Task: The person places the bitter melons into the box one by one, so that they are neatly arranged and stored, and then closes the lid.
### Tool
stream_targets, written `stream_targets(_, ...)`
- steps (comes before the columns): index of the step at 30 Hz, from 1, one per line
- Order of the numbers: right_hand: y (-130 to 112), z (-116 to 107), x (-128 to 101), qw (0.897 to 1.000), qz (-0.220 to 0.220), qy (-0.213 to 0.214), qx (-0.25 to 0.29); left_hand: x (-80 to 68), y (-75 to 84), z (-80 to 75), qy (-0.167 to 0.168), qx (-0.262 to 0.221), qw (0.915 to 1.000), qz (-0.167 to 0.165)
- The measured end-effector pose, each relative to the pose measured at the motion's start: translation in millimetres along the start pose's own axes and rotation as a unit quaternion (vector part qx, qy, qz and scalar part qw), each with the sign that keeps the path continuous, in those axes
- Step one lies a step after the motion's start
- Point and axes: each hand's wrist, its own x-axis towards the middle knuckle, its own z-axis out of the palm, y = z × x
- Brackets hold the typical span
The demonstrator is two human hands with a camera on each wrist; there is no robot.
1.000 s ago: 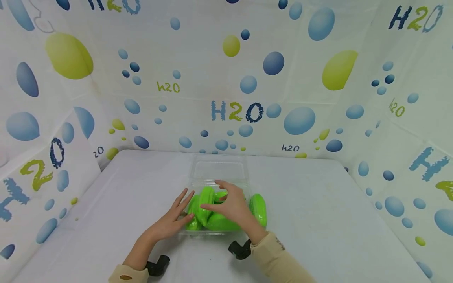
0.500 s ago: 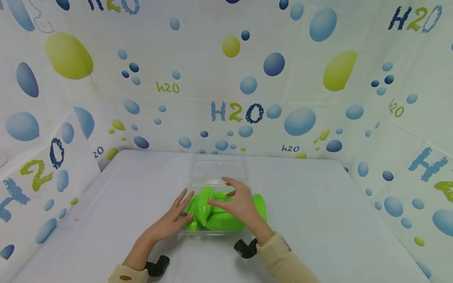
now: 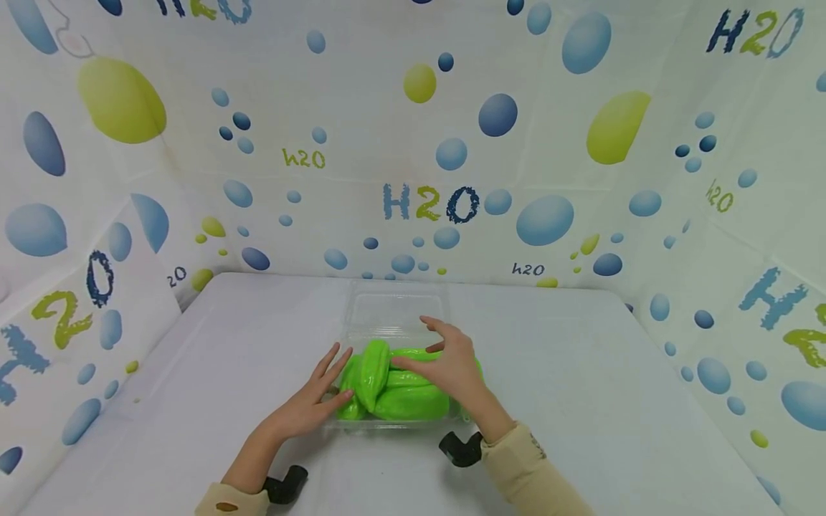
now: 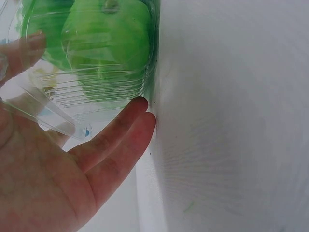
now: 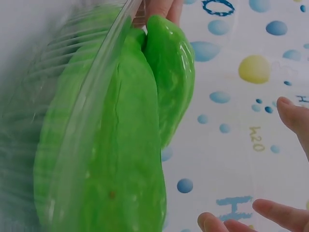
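Note:
A clear plastic clamshell box sits on the white table, its lid lying open behind it. Several glossy green fruits are heaped in it. My left hand rests with straight fingers against the box's left side; in the left wrist view the fingers touch the ribbed wall below a green fruit. My right hand is spread over the right part of the heap, fingers loosely curved, holding nothing. The right wrist view shows the fruits behind the wall and spread fingertips.
The white table is walled on three sides by a bubble-patterned "H2O" sheet. Black wrist camera mounts sit at both cuffs.
My right hand has slid to the right and a little back over the fruits, now covering the rightmost one. The left hand and the box have stayed put.

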Motion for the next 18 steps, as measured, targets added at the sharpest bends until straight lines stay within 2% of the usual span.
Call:
stream_targets(7, 7.4, -8.4, -0.8, 1.0, 0.014, 0.01, 0.01, -0.3, 0.3, -1.4, 0.001, -0.006, 0.9999, 0.015)
stream_targets(18, 21.2, -25.1, -3.0, 0.999, 0.029, 0.032, -0.004, -0.7, 0.2, -1.5, -0.001, -0.01, 0.9999, 0.01)
